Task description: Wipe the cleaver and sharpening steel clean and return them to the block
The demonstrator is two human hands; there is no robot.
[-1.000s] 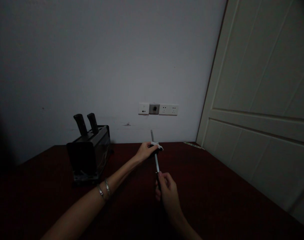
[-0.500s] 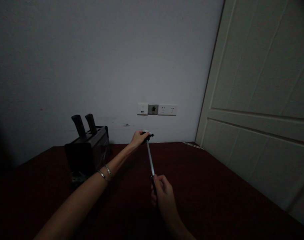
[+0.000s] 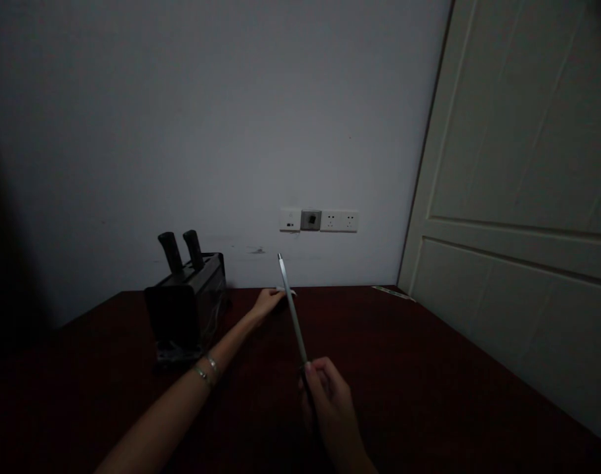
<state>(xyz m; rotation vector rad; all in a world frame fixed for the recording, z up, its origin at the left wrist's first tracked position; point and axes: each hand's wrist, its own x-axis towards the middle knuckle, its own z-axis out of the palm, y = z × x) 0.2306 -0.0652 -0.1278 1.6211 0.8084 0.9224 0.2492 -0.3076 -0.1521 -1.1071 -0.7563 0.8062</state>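
Note:
My right hand (image 3: 330, 398) is wrapped round the dark handle of a sharpening steel (image 3: 295, 319), whose long grey rod points up and away from me. The rod's tip stands free in front of the wall. Farther off, near the table's back edge, my left hand (image 3: 267, 300) has its fingers closed on a small white-and-black thing (image 3: 280, 288) low at the tabletop. Its kind is too small and dark to make out, and the rod partly crosses in front of it. Two bracelets (image 3: 206, 370) circle my left wrist.
A black knife block (image 3: 170, 319) with two dark knife handles (image 3: 170, 252) stands on the dark red table (image 3: 403, 368) at left. White sockets (image 3: 339, 221) are set in the wall behind. A pale panelled door (image 3: 517, 303) borders the right side. A thin strip (image 3: 393, 293) lies at the back right.
My left hand has moved off the rod's tip and down to the table's back with the small thing. The rod's tip has risen clear. The view has shifted slightly left.

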